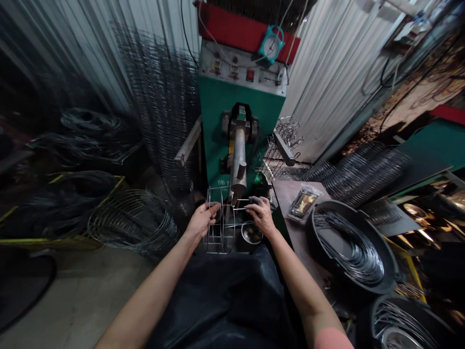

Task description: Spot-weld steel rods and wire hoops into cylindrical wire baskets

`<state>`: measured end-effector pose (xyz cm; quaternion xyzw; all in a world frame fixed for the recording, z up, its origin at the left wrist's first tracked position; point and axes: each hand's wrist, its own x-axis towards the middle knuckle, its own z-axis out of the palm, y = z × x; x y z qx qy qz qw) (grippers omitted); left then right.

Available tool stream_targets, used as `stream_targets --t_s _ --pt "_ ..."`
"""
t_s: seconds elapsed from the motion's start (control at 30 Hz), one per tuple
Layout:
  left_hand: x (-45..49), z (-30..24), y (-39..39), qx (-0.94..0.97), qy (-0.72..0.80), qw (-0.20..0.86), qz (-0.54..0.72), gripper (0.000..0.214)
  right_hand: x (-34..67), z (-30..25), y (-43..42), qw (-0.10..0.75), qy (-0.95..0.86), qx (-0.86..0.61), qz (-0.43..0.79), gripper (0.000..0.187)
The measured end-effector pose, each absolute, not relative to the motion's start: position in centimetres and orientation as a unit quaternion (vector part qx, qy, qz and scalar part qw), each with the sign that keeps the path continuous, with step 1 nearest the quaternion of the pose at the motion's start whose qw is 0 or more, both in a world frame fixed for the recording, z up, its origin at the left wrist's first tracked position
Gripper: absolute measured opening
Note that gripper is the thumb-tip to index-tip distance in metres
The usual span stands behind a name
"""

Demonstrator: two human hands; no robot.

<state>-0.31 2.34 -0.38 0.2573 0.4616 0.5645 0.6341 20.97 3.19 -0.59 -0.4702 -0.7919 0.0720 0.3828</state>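
My left hand (204, 220) is closed on the upper part of a round wire frame (218, 237), made of two hoops joined by short cross wires. With its fingers pinched, my right hand (260, 213) holds a thin bent wire piece (240, 204) level from the right side. The inner end of that piece meets the frame right under the tip of the spot welder's arm (239, 165). Whether the wires touch the electrode is too small to tell. Below my right hand sits a round metal bowl (252, 232), its contents unclear.
The green welding machine (243, 92) stands ahead, a teal clock (271, 44) on top. Right, a table (286, 191) bears a bagged phone (304, 202) and a black tub (390, 261) of wire pieces. Left are stacked wire hoops (127, 220) and a tall stack of wire frames (160, 97).
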Motion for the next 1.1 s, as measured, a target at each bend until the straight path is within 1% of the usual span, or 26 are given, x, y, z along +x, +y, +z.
stream_targets --t_s 0.13,0.5,0.7,0.77,0.83,0.87,0.93,1.0,1.03,1.1 --pt "-0.2 -0.4 3.0 0.251 0.457 0.642 0.563 0.040 21.0 -0.5 3.8 0.373 -0.789 -0.482 0.078 0.014" --pt "-0.4 -0.7 4.3 0.234 0.461 0.645 0.562 0.038 21.0 -1.0 4.7 0.378 -0.793 -0.474 0.065 0.012" --pt "-0.5 -0.7 4.7 0.235 0.459 0.658 0.549 0.034 20.8 -0.6 4.7 0.360 -0.786 -0.499 0.064 0.011" --pt "-0.6 -0.5 4.4 0.239 0.453 0.661 0.549 0.035 20.5 -0.2 3.5 0.381 -0.763 -0.520 0.049 0.016" --pt "-0.7 -0.4 3.5 0.242 0.449 0.661 0.550 0.036 19.8 -0.4 1.2 0.423 -0.725 -0.541 0.054 0.026" --pt "-0.7 -0.5 3.0 0.242 0.449 0.661 0.551 0.035 19.3 -0.7 -0.4 0.443 -0.707 -0.546 0.081 0.030" --pt "-0.6 -0.7 1.5 0.239 0.453 0.660 0.550 0.035 18.0 -1.9 -4.1 0.460 -0.679 -0.538 0.195 0.032" --pt "-0.5 -0.8 -0.2 0.236 0.458 0.663 0.543 0.033 16.3 -3.3 -8.0 0.435 -0.660 -0.503 0.351 0.029" --pt "-0.5 -0.7 -1.1 0.236 0.460 0.667 0.537 0.032 15.4 -3.9 -9.7 0.422 -0.649 -0.484 0.409 0.026" --pt "-0.6 -0.5 -2.9 0.241 0.461 0.677 0.521 0.030 14.0 -4.4 -12.2 0.416 -0.619 -0.463 0.479 0.020"
